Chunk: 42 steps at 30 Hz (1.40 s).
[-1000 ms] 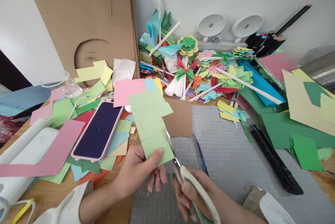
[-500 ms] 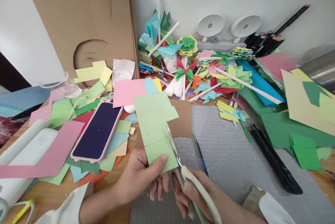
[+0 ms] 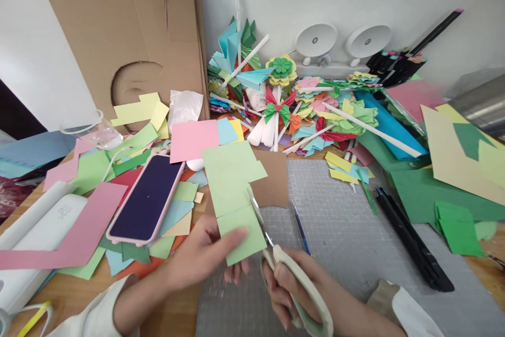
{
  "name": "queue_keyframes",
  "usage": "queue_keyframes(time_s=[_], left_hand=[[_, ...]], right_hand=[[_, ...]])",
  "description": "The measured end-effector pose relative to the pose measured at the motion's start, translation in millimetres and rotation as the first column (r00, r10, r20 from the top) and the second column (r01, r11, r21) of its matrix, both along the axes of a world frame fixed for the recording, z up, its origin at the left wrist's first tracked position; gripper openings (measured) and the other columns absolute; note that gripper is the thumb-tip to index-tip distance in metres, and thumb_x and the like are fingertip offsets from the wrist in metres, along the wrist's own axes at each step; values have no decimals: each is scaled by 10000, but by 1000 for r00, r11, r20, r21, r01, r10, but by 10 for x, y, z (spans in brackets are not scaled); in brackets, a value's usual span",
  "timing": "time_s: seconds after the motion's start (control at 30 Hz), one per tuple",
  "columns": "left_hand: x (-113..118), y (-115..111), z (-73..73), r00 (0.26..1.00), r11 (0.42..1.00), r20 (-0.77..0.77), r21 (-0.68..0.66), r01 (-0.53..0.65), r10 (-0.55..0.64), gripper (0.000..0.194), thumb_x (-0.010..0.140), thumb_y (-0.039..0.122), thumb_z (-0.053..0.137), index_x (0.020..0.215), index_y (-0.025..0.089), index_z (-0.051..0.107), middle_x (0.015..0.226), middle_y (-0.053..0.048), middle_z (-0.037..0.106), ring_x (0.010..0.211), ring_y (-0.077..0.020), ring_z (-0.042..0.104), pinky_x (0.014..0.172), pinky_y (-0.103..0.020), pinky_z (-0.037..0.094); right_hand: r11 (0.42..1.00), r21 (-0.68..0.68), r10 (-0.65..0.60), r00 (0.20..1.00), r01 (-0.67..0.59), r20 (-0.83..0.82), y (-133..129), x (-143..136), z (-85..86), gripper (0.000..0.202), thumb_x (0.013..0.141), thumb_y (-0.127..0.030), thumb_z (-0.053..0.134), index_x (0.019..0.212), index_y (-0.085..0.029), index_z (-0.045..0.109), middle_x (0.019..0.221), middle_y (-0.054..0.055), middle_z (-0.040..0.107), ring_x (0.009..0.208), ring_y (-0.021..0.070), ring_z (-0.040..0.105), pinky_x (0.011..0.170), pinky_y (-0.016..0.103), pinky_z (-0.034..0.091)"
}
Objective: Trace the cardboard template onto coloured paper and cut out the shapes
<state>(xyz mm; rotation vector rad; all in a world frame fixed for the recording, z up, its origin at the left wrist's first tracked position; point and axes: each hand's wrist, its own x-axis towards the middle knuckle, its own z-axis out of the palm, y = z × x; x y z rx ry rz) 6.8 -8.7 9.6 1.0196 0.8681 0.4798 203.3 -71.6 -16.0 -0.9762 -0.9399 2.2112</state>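
A light green paper sheet (image 3: 229,184), with a dark line across its lower part, is pinched at its lower left between the thumb and fingers of my left hand (image 3: 205,253). The thumb lies on top; other fingers are partly hidden under the sheet. My right hand (image 3: 295,284) grips the pale-handled scissors (image 3: 307,284) through their loops. Their metal blades lie along the sheet's right edge, the tip near the inner corner below a small side flap. Beneath are the grey cutting mat (image 3: 244,305) and a brown paper piece (image 3: 272,179).
A phone (image 3: 145,197) lies among paper scraps on the left. Paper flowers (image 3: 282,69) and white sticks are heaped at the back, beside a cardboard panel (image 3: 130,21). A blue pencil-like rod (image 3: 302,229) and a black cutter (image 3: 412,240) rest on the mat.
My left hand has shifted slightly up and left on the light green paper. The scissors stay at its right edge, with my right hand slightly lower.
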Motion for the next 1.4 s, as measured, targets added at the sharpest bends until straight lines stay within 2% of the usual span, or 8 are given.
queue_keyframes(time_s=[0.17, 0.37, 0.6, 0.8, 0.93, 1.1, 1.27, 1.4], left_hand=[[-244, 294, -23, 959, 958, -13, 46, -282, 283, 439, 828, 446, 637, 523, 132, 615, 435, -12, 573, 353, -57, 471, 333, -134, 322], [-234, 295, 56, 862, 857, 2, 110, -504, 507, 446, 794, 404, 668, 449, 149, 547, 400, 13, 528, 313, -42, 372, 313, -160, 270], [-73, 65, 33, 977, 972, -141, 199, -129, 158, 470, 840, 514, 583, 597, 121, 672, 518, -53, 621, 437, -108, 523, 456, -216, 419], [-88, -8, 94, 949, 971, -271, 130, 202, -161, 511, 888, 550, 441, 595, 163, 600, 526, -5, 568, 467, -103, 481, 514, -221, 410], [-112, 19, 93, 961, 986, -266, 163, -34, 77, 510, 875, 574, 439, 573, 177, 549, 461, 30, 496, 426, -94, 414, 489, -217, 380], [-111, 65, 51, 822, 847, -233, 268, -460, 520, 505, 897, 534, 460, 526, 192, 445, 406, 58, 402, 399, -87, 355, 447, -208, 311], [-48, -34, 4, 809, 869, -336, 299, -395, 483, 518, 918, 533, 423, 522, 198, 450, 399, 57, 399, 395, -98, 366, 455, -219, 331], [17, -182, -6, 825, 913, -436, 345, -217, 361, 585, 938, 529, 370, 458, 200, 423, 404, 40, 419, 425, -112, 415, 552, -240, 392]], right_hand=[[988, 56, 135, 985, -142, 110, 206, 246, 98, 543, 753, -687, 619, 675, -175, 455, 523, -81, 384, 405, 55, 425, 391, 175, 325], [923, 377, 0, 978, -81, 209, 356, 414, 184, 534, 866, -669, 471, 824, -142, 549, 642, 1, 529, 581, 114, 521, 553, 237, 412], [847, 480, -378, 896, 231, 235, 321, 318, 69, 331, 895, -514, 537, 832, -190, 506, 681, -13, 534, 592, 127, 518, 539, 252, 434], [894, 401, -333, 894, 198, 299, 296, 291, 196, 334, 838, -504, 609, 795, -203, 471, 634, -35, 472, 545, 117, 474, 507, 252, 414], [921, 329, -254, 962, 208, 104, 265, 237, 76, 391, 863, -557, 525, 821, -168, 533, 655, 11, 562, 565, 128, 515, 530, 254, 413], [982, 182, -29, 997, 43, -76, 112, 99, 14, 481, 825, -631, 529, 860, -151, 530, 658, 20, 576, 556, 118, 510, 505, 223, 383], [982, 137, 130, 991, -131, 14, -23, 3, 207, 557, 832, -713, 479, 839, -156, 494, 666, -8, 501, 595, 90, 448, 576, 208, 362], [989, 105, 103, 995, -101, -7, -67, -36, 166, 620, 790, -773, 473, 868, -157, 491, 635, -32, 448, 544, 76, 413, 533, 197, 354]])
